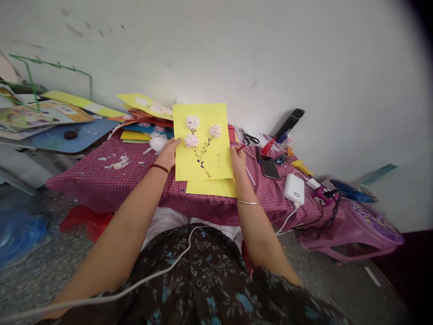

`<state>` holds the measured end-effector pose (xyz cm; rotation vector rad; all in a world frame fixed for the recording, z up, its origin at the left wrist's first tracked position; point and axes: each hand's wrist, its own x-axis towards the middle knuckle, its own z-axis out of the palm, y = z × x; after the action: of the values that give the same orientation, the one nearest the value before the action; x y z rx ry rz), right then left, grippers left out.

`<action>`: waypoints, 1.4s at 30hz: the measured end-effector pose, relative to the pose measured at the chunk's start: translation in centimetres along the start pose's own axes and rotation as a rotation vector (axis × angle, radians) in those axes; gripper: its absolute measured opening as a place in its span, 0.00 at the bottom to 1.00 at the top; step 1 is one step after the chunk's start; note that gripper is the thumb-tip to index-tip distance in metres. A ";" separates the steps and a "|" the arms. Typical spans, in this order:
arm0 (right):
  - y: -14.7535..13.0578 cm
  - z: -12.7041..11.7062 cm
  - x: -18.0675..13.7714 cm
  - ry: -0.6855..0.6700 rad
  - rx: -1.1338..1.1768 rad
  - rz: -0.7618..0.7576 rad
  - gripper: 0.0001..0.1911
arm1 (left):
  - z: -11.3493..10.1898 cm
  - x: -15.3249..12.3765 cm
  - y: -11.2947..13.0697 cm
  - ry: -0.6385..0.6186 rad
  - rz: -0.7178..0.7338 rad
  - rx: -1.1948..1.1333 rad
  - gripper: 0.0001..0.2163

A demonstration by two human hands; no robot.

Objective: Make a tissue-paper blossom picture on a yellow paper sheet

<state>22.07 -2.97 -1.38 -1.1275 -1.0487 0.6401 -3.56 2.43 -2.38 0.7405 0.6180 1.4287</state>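
Between my two hands I hold up a yellow sheet of paper (184,164) by its side edges. It bears a drawn dark stem with leaves and three puffy white flower heads dotted with red. My left hand (168,154) grips the left edge, its thumb at the front. At the right edge is my right hand (238,162), which also has a thin red pen or pencil (241,148) in it. Below, a second yellow sheet (211,188) lies on the checked tablecloth (142,185). White fluff (158,143) sits just left of my left hand.
Stacked flower cards (145,106) lie at the back left, and white scraps (118,161) in front. To the right are scissors (249,136), a phone (269,167), a white power bank (294,188) with a cable, and a yellow glue gun-like tool (302,167). A pink stool (358,234) stands beyond.
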 end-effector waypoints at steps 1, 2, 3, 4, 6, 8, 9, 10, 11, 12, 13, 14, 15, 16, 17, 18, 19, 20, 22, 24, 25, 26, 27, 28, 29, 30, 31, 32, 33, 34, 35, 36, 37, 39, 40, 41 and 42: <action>0.1 0.0 0.1 0.005 -0.036 -0.015 0.09 | 0.0 0.0 -0.1 -0.002 0.004 -0.006 0.12; 0.3 0.0 0.2 0.011 -0.055 -0.021 0.08 | -0.1 0.1 -0.1 -0.004 0.006 -0.010 0.12; 0.4 0.0 0.3 0.016 -0.064 -0.023 0.07 | -0.1 0.1 -0.1 -0.005 0.009 -0.014 0.11; 0.4 0.0 0.4 0.018 -0.076 -0.027 0.07 | -0.2 0.1 -0.1 -0.005 0.011 -0.017 0.11; 0.5 0.0 0.5 0.017 -0.095 -0.033 0.05 | -0.2 0.1 -0.1 -0.002 0.014 -0.020 0.11; 0.6 -0.1 0.6 0.012 -0.108 -0.038 0.05 | -0.2 0.2 -0.1 0.004 0.017 -0.022 0.11; 0.7 -0.1 0.6 0.008 -0.112 -0.040 0.05 | -0.2 0.2 0.0 0.007 0.018 -0.023 0.11; 0.7 -0.1 0.6 0.003 -0.116 -0.042 0.05 | -0.2 0.2 0.0 0.011 0.019 -0.023 0.11; 0.8 -0.1 0.6 -0.003 -0.119 -0.042 0.06 | -0.1 0.2 0.0 0.013 0.020 -0.024 0.10; 0.9 -0.2 0.6 -0.011 -0.121 -0.041 0.07 | -0.1 0.1 0.0 0.013 0.021 -0.025 0.09; 1.0 -0.2 0.6 -0.020 -0.121 -0.037 0.08 | -0.1 0.1 0.1 0.013 0.022 -0.025 0.08; 1.1 -0.2 0.6 -0.030 -0.121 -0.034 0.09 | 0.0 0.1 0.1 0.011 0.021 -0.024 0.08; 1.2 -0.2 0.6 -0.039 -0.119 -0.031 0.10 | 0.0 0.1 0.1 0.009 0.021 -0.024 0.08; 1.3 -0.2 0.6 -0.046 -0.118 -0.029 0.11 | 0.0 0.0 0.1 0.007 0.020 -0.022 0.08; 1.3 -0.2 0.6 -0.051 -0.116 -0.029 0.11 | 0.0 0.0 0.2 0.006 0.019 -0.022 0.08; 1.4 -0.2 0.7 -0.052 -0.114 -0.030 0.11 | 0.1 -0.1 0.2 0.006 0.019 -0.021 0.09; 1.5 -0.2 0.7 -0.050 -0.112 -0.033 0.12 | 0.1 -0.1 0.2 0.007 0.018 -0.022 0.09; 1.6 -0.2 0.8 -0.048 -0.108 -0.036 0.12 | 0.1 -0.1 0.2 0.009 0.018 -0.023 0.09; 1.6 -0.2 0.8 -0.046 -0.098 -0.042 0.12 | 0.1 -0.1 0.2 0.012 0.018 -0.028 0.10; 1.7 -0.2 0.8 -0.051 -0.086 -0.045 0.13 | 0.1 -0.1 0.3 0.015 0.015 -0.035 0.10; 1.7 -0.1 0.8 -0.056 -0.079 -0.046 0.13 | 0.1 -0.1 0.3 0.015 0.012 -0.039 0.10; 1.7 -0.1 0.7 -0.061 -0.073 -0.047 0.13 | 0.1 -0.2 0.3 0.016 0.008 -0.043 0.11; 1.7 -0.1 0.7 -0.066 -0.067 -0.047 0.14 | 0.1 -0.2 0.3 0.016 0.002 -0.048 0.11; 1.7 -0.1 0.6 -0.072 -0.061 -0.047 0.14 | 0.1 -0.2 0.3 0.015 -0.006 -0.052 0.13; 1.7 -0.1 0.5 -0.078 -0.057 -0.047 0.15 | 0.2 -0.2 0.3 0.014 -0.017 -0.056 0.14; 1.6 -0.1 0.4 -0.082 -0.054 -0.046 0.15 | 0.2 -0.2 0.3 0.012 -0.030 -0.060 0.16; 1.6 -0.1 0.4 -0.086 -0.053 -0.044 0.16 | 0.3 -0.3 0.4 0.010 -0.045 -0.063 0.17; 1.5 0.0 0.4 -0.087 -0.054 -0.042 0.16 | 0.4 -0.3 0.4 0.007 -0.061 -0.066 0.19; 1.4 0.0 0.4 -0.087 -0.055 -0.039 0.16 | 0.5 -0.4 0.5 0.005 -0.076 -0.069 0.20; 1.3 0.0 0.4 -0.085 -0.058 -0.037 0.16 | 0.6 -0.4 0.6 0.003 -0.090 -0.071 0.21; 1.2 -0.1 0.5 -0.082 -0.061 -0.034 0.16 | 0.7 -0.5 0.7 0.002 -0.103 -0.073 0.21; 1.1 0.0 0.5 -0.079 -0.065 -0.031 0.16 | 0.8 -0.6 0.7 0.001 -0.114 -0.074 0.22; 1.0 0.0 0.4 -0.077 -0.069 -0.028 0.16 | 0.9 -0.7 0.8 0.001 -0.123 -0.075 0.22; 0.8 0.0 0.3 -0.070 -0.078 -0.022 0.16 | 1.1 -1.0 0.8 -0.002 -0.140 -0.074 0.22; 0.7 0.1 0.1 -0.065 -0.082 -0.019 0.16 | 1.2 -1.2 0.7 -0.005 -0.148 -0.070 0.22; 0.7 0.1 0.0 -0.059 -0.085 -0.017 0.15 | 1.4 -1.3 0.7 -0.008 -0.156 -0.064 0.23; 0.6 0.1 -0.1 -0.052 -0.086 -0.014 0.15 | 1.5 -1.3 0.7 -0.012 -0.164 -0.053 0.23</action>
<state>21.94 -2.80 -1.97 -1.1825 -1.1368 0.6214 -2.87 1.01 -0.96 0.6417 0.6153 1.2839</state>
